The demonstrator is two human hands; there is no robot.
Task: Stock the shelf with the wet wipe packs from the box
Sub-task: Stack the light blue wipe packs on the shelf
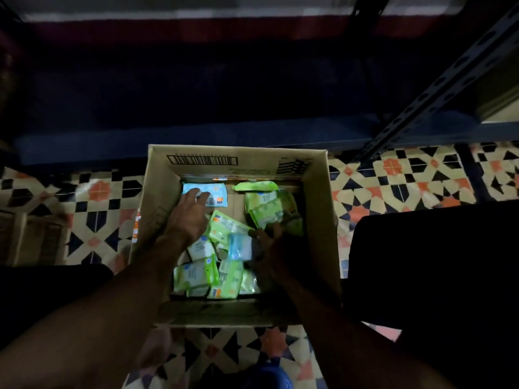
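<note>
Inside the box (241,161), the left hand (188,217) rests spread fingers (196,194) on a blue pack (216,195) in the far left corner, while the right hand (273,249) among the green packs (264,206) has a grip too dark to tell; the packs look light, soft and slippery, so are best pinched across their flat faces.

Wipe pks (224,226) in box (238,162) (mostly green)

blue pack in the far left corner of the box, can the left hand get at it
Likely yes. The left hand is inside the open box, and its fingers lie on the blue pack. Nothing lies on top of that pack.
</note>
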